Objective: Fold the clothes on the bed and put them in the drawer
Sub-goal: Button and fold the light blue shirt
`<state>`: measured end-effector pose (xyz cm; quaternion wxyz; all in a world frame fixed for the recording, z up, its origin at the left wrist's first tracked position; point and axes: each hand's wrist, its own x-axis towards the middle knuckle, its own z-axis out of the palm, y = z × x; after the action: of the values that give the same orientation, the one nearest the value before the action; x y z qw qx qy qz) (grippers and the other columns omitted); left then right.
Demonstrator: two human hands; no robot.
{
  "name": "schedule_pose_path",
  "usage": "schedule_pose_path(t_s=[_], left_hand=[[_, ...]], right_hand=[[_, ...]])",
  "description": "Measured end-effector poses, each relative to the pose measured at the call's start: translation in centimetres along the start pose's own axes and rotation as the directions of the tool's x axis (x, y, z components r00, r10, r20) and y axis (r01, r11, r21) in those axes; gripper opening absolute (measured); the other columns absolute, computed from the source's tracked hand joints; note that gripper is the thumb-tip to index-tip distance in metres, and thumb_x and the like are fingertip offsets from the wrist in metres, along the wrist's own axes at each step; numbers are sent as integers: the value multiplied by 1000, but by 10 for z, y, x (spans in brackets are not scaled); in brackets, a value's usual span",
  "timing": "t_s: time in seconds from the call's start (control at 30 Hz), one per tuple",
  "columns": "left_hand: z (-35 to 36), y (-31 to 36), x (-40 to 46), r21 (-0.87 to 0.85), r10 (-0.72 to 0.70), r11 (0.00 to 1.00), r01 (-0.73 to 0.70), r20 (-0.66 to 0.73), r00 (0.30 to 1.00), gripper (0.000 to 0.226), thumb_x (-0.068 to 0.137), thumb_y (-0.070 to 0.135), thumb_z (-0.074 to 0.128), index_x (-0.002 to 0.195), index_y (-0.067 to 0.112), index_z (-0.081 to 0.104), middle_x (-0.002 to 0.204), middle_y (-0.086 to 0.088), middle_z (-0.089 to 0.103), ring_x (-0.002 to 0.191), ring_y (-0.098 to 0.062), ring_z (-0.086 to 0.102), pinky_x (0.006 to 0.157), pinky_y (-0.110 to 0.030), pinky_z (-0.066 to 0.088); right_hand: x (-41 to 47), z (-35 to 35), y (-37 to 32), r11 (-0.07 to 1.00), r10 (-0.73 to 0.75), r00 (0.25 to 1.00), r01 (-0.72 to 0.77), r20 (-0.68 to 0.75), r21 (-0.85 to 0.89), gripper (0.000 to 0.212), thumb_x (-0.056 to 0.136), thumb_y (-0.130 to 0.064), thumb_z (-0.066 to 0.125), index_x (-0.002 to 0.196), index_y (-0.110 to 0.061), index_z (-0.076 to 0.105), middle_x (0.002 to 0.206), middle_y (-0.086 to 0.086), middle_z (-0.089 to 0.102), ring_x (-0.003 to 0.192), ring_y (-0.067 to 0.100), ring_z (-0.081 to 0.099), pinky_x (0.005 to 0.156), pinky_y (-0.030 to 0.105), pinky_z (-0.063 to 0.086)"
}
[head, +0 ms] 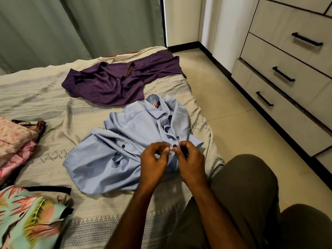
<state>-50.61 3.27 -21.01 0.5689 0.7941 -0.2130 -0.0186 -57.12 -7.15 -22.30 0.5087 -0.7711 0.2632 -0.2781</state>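
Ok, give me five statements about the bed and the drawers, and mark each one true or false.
1. Both hands (left hand, right hand) pinch the blue shirt at its button placket. True.
2. The purple garment is neatly folded. False: it lies spread and crumpled on the bed.
3. The purple garment lies farther from the person than the blue shirt. True.
4. A drawer stands wide open. False: none is wide open.
5. The floral cloth lies on the floor. False: it is on the bed, at the near left.
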Motion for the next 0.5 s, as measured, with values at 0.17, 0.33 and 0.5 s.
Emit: schedule_pose_path(t_s=[0.17,0.33,0.5], left_hand=[[-17,-2,53,220,340,866,-450,401,851,43,98,21,55,138,38,57,143,6,51,133,-13,45,103,-41,43],[-25,-2,85,199,277,819,-538,685,674,29,96,25,61,121,37,66,123,13,68,120,-9,60,96,-54,48],[-27,0,77,138,265,911,-390,529,806,13,83,28,76,94,22,79,90,19,68,87,-11,64,79,-41,54]], right_hand=[[1,2,4,999,2,999,-4,51,32,12,97,-19,65,107,-14,66,94,-10,65,85,-10,60,72,4,45],[1,3,7,1000,-6,998,5,68,13,12,99,-22,62,108,-14,64,98,-1,69,91,9,64,72,8,47],[2,2,5,999,-37,999,37,13,5,7,99,-21,62,103,-16,63,92,-7,64,85,5,61,70,4,44]])
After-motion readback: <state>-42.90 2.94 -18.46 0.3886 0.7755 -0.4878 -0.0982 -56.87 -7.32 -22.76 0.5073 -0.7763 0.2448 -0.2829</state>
